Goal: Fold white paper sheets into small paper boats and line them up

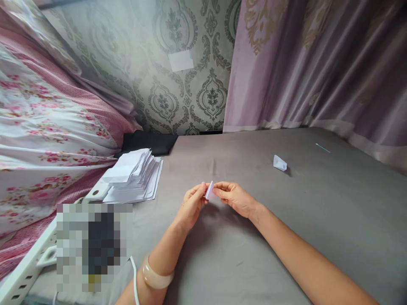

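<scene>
A small folded piece of white paper point(210, 191) is held between my two hands, a little above the grey sheet point(254, 250). My left hand point(192, 205) pinches its left side, with the thumb on top and the other fingers partly hidden. From the right, my right hand point(234, 197) grips the paper between thumb and fingers. Its upper tip rises to a point. Another folded white paper piece point(280, 163) lies on the sheet to the right, apart from both hands.
At the left lies a thick stack of white paper point(133, 178), with a black flat item point(152, 142) behind it. A white rail point(28, 271) and a white cable point(135, 279) run along the left. A thin stick point(323, 148) lies far right. Curtains point(280, 63) hang behind.
</scene>
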`<state>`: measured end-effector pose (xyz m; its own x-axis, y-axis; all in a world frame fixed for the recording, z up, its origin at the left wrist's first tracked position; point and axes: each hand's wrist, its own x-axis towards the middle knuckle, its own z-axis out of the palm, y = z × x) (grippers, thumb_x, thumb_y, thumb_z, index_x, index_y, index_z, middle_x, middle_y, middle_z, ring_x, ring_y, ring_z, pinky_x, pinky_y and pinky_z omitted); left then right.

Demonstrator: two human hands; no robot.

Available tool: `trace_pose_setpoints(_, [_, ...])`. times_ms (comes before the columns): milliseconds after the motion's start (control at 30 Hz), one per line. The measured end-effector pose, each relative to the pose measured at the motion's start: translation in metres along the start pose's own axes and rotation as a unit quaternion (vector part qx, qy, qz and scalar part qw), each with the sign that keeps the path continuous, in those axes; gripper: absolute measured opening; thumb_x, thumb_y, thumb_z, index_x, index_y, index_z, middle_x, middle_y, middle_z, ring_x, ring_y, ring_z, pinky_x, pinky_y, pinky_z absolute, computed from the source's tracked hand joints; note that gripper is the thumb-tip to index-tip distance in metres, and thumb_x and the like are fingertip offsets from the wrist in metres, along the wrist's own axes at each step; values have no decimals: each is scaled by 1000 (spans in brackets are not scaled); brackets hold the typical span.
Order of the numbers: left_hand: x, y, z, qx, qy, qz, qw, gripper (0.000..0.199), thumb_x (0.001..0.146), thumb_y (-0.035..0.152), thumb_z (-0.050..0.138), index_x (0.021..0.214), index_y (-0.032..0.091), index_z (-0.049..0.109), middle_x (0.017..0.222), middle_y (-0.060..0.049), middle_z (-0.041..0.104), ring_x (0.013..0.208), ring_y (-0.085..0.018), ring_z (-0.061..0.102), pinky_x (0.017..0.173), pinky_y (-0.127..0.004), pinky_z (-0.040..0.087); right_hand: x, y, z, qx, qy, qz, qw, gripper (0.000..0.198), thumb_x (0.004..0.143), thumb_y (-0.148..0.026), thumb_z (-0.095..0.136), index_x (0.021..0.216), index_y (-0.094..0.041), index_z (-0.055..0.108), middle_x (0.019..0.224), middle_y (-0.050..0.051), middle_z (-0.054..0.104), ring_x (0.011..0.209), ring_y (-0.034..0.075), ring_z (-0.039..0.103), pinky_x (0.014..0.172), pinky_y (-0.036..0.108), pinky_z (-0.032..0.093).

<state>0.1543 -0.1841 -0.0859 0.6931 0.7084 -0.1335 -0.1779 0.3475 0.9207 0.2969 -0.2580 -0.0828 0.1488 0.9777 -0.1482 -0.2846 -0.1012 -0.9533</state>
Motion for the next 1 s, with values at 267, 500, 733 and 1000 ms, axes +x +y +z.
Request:
trace_pose_setpoints(267, [-3, 8, -11, -49, -128, -111, 984, 24, 75, 35, 70, 76, 12, 60, 59, 4, 40, 53, -4, 34, 49, -17, 26, -5, -10, -17, 8, -144, 32, 989, 25, 74, -40, 71, 82, -16, 68, 70, -2, 52, 60, 6, 34, 51, 22, 22])
trace_pose_setpoints(500, [-9, 11, -15, 28, -232, -167, 958, 33, 74, 42, 69, 67, 13, 54, 43, 9, 27, 40, -2, 19, 43, -21, 11, -10, -20, -21, -62, -214, 40, 974, 32, 75, -46, 67, 82, -15, 64, 67, -5, 46, 55, 5, 28, 51, 23, 21])
trace_pose_setpoints(733, [-2, 12, -11, 172, -63, -70, 981, 33, 66, 44, 73, 67, 12, 65, 54, 1, 52, 50, -6, 44, 47, -20, 29, -8, -20, -29, -190, -121, 51, 973, 35, 76, -50, 63, 86, -17, 64, 70, -2, 56, 60, 8, 46, 56, 22, 36])
trace_pose_setpoints(1000, [1, 5, -3, 110, 16, 55, 992, 23, 64, 29, 77, 75, 14, 64, 73, -1, 64, 71, -12, 58, 70, -24, 46, 1, -7, -11, -130, 27, -30, 991, 32, 65, -44, 74, 74, -16, 62, 75, 3, 67, 74, 14, 61, 72, 30, 49])
